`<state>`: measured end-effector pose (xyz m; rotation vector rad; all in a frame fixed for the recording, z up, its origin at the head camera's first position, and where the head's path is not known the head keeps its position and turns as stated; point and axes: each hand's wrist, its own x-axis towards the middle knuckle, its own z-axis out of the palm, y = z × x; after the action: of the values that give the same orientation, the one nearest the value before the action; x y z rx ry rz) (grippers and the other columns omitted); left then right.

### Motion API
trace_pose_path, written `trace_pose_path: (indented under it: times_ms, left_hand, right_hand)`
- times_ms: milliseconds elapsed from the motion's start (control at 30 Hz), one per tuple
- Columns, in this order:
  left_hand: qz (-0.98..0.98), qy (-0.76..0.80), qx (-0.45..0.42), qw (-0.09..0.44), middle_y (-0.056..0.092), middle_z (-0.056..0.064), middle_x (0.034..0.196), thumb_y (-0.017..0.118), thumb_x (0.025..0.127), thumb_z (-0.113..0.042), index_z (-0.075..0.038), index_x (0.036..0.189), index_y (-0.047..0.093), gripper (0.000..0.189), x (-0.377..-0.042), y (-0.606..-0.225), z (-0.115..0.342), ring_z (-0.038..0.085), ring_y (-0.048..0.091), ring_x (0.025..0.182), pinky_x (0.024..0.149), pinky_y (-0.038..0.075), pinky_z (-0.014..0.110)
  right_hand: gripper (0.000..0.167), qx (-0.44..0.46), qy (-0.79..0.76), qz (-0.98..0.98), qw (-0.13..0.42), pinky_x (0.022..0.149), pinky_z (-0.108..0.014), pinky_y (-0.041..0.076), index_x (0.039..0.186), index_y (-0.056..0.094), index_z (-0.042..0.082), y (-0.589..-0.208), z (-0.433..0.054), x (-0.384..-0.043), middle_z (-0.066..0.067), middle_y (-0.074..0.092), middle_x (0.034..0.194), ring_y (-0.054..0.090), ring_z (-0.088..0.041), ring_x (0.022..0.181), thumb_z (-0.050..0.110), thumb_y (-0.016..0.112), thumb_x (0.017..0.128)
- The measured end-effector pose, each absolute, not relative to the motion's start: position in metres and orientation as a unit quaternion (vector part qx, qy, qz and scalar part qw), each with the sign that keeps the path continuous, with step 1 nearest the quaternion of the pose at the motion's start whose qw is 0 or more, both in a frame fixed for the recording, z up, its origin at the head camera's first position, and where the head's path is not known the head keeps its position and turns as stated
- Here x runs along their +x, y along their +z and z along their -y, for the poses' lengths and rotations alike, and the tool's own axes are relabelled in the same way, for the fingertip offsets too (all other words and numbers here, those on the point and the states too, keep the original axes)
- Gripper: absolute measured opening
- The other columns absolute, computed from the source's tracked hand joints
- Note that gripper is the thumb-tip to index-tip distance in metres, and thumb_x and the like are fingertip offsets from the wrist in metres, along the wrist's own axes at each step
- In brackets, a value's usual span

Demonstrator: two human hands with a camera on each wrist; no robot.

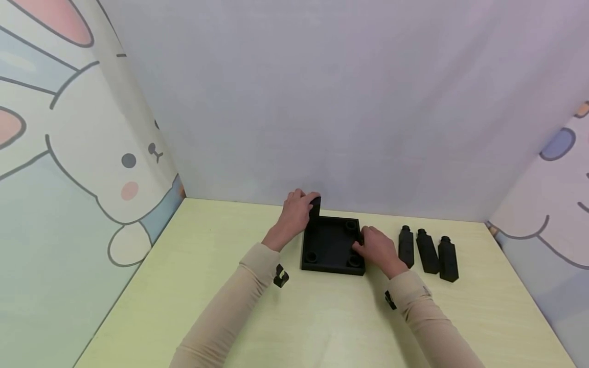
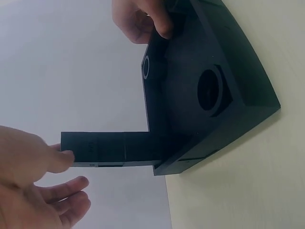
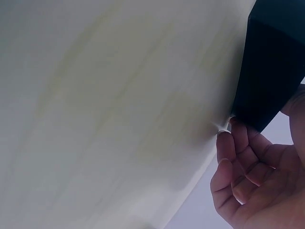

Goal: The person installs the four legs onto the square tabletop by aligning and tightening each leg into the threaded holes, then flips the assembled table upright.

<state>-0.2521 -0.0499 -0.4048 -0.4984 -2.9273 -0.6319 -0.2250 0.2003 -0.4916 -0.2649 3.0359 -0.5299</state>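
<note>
A black square panel [image 1: 329, 243] with a raised rim and round sockets at its corners lies on the table. From its far left corner rises a black block-shaped leg [image 2: 109, 149], upright, its lower end at the corner. My left hand [image 1: 293, 213] pinches the leg's top between thumb and index finger; in the left wrist view the other fingers stand off it. My right hand [image 1: 378, 248] grips the panel's right edge, thumb over the rim on the inside. In the right wrist view its fingers [image 3: 248, 164] curl at the underside.
Three loose black legs [image 1: 428, 253] with narrow knobbed ends lie side by side to the right of the panel. A pale wall [image 1: 340, 128] stands close behind the light yellow table [image 1: 207, 240]. Cartoon-printed panels [image 1: 78, 286] flank both sides.
</note>
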Motion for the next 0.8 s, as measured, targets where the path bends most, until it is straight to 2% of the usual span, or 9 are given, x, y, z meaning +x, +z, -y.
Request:
trace_pose_path:
  times_ms: [67, 167, 267, 367, 500, 800]
  left_hand:
    - [0.963, -0.215, -0.153, 0.05, 0.06, 0.016, 0.124, 0.058, 0.104, -0.015, -0.017, 0.147, 0.054, 0.044, -0.252, -0.404, 0.05, 0.032, 0.054, 0.111, 0.093, 0.05, 0.045]
    - [0.965, -0.219, -0.129, 0.058, 0.06, 0.017, 0.127, 0.065, 0.101, -0.028, -0.013, 0.147, 0.053, 0.05, -0.252, -0.403, 0.048, 0.033, 0.055, 0.116, 0.097, 0.049, 0.047]
    - [0.971, -0.198, -0.107, 0.081, 0.06, 0.016, 0.125, 0.067, 0.098, -0.044, -0.008, 0.136, 0.057, 0.054, -0.253, -0.405, 0.044, 0.033, 0.056, 0.115, 0.098, 0.049, 0.047]
    - [0.974, -0.177, -0.093, 0.11, 0.062, 0.013, 0.12, 0.065, 0.096, -0.053, -0.008, 0.122, 0.062, 0.052, -0.254, -0.408, 0.041, 0.031, 0.058, 0.112, 0.096, 0.05, 0.045]
    - [0.971, -0.172, -0.092, 0.136, 0.066, 0.01, 0.118, 0.065, 0.096, -0.051, -0.008, 0.117, 0.068, 0.048, -0.255, -0.411, 0.04, 0.031, 0.061, 0.111, 0.095, 0.051, 0.045]
    - [0.964, -0.188, -0.108, 0.153, 0.067, 0.012, 0.118, 0.067, 0.097, -0.039, -0.003, 0.113, 0.071, 0.039, -0.255, -0.411, 0.038, 0.031, 0.062, 0.107, 0.095, 0.051, 0.046]
  right_hand:
    - [0.024, -0.086, -0.171, -0.981, 0.025, 0.057, -0.034, 0.038, 0.1, 0.059, 0.001, -0.491, -0.201, -0.225, -0.01, 0.056, 0.084, 0.048, -0.02, 0.065, 0.025, 0.063, 0.095]
    - [0.023, -0.086, -0.174, -0.981, 0.026, 0.057, -0.034, 0.038, 0.098, 0.059, 0.001, -0.489, -0.202, -0.226, -0.01, 0.056, 0.083, 0.048, -0.021, 0.065, 0.024, 0.063, 0.095]
    - [0.024, -0.083, -0.175, -0.981, 0.029, 0.058, -0.034, 0.038, 0.098, 0.059, 0.002, -0.487, -0.203, -0.225, -0.01, 0.057, 0.084, 0.048, -0.021, 0.066, 0.025, 0.064, 0.095]
    - [0.025, -0.083, -0.174, -0.981, 0.031, 0.058, -0.035, 0.04, 0.099, 0.06, 0.0, -0.487, -0.203, -0.225, -0.011, 0.058, 0.085, 0.049, -0.021, 0.066, 0.024, 0.064, 0.095]
    - [0.025, -0.083, -0.174, -0.981, 0.032, 0.058, -0.035, 0.04, 0.099, 0.06, 0.001, -0.489, -0.204, -0.225, -0.011, 0.058, 0.085, 0.049, -0.021, 0.066, 0.025, 0.064, 0.095]
    - [0.024, -0.083, -0.175, -0.98, 0.035, 0.059, -0.035, 0.04, 0.099, 0.06, 0.001, -0.488, -0.203, -0.226, -0.012, 0.058, 0.086, 0.05, -0.021, 0.067, 0.025, 0.064, 0.095]
